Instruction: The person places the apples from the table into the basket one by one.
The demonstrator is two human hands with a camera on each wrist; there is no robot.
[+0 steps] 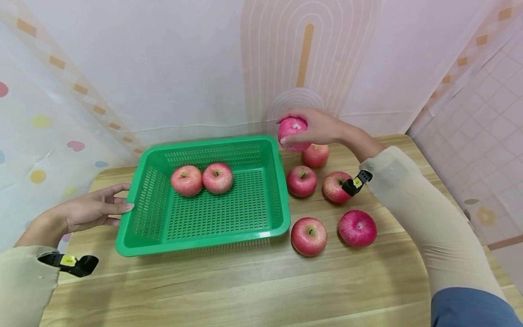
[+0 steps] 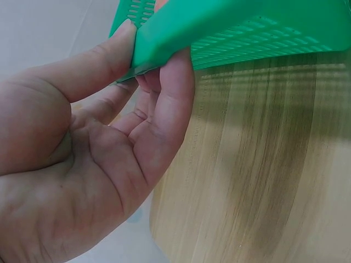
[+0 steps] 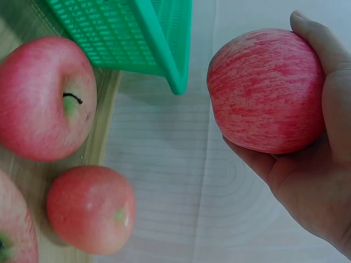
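A green plastic basket (image 1: 229, 247) with a slotted floor stands on the wooden table, two red apples (image 1: 218, 178) side by side inside it. At its left end my left hand (image 1: 96, 209) pinches the rim; in the left wrist view the thumb lies on the outer top and the fingers curl beneath the rim (image 2: 164, 38). Raised near the back right corner of the basket, my right hand (image 1: 316, 127) grips a pink-red apple (image 3: 266, 90), thumb on one side and fingers on the other. Below that hand sits another apple (image 1: 315, 156) on the table.
Right of the basket, several more apples lie on the table, among them one near its right wall (image 1: 302, 181), one at the front (image 1: 309, 236) and a darker one (image 1: 357, 228). A patterned cloth wall (image 1: 196, 72) rises behind the table (image 1: 229, 290).
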